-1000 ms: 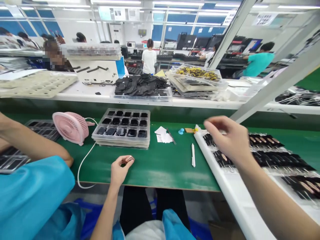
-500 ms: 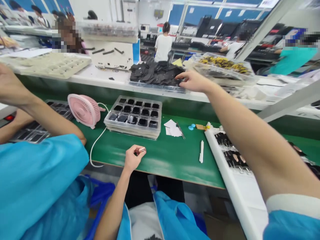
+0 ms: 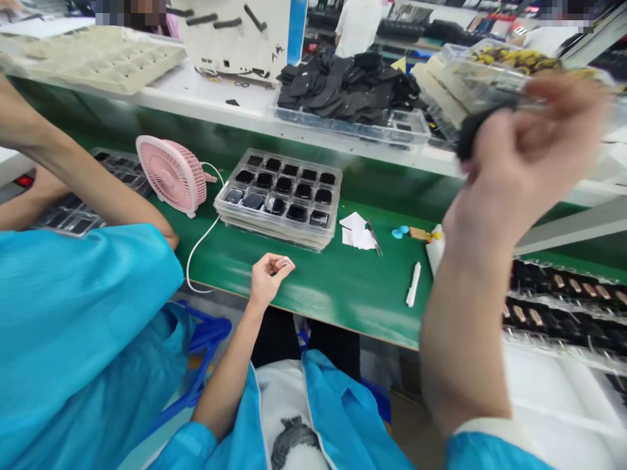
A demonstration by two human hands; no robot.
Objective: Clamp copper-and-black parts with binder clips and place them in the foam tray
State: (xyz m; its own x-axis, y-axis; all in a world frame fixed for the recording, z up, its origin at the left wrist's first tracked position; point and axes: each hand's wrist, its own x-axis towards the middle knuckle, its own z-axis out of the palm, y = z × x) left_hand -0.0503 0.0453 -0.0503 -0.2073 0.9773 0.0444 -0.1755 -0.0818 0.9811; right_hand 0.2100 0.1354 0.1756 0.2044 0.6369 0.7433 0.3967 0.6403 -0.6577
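Near the front of the green table, my left hand (image 3: 266,282) pinches a small shiny rose-gold piece (image 3: 284,262) between thumb and fingers. My right hand (image 3: 524,156) is raised on the right, close to the camera and blurred. In its fingers is a black flat piece (image 3: 473,134), which looks like those in the heap of black flat pieces (image 3: 343,88) on the shelf. That heap fills a clear plastic tray (image 3: 353,127) left of my right hand. Ahead of my left hand stands a stack of clear trays (image 3: 274,232) with dark square parts in their pockets.
A pink fan (image 3: 171,175) with a white cable stands left of the trays. White paper pieces (image 3: 356,232), tweezers (image 3: 375,236) and a white pen (image 3: 413,284) lie on the table. Racks of black parts (image 3: 563,320) are at the right. A co-worker's arm (image 3: 93,170) reaches in at left.
My right hand has left the heap and come right and nearer, now with a black flat piece. My left hand still pinches the rose-gold piece. The view has tipped downward.
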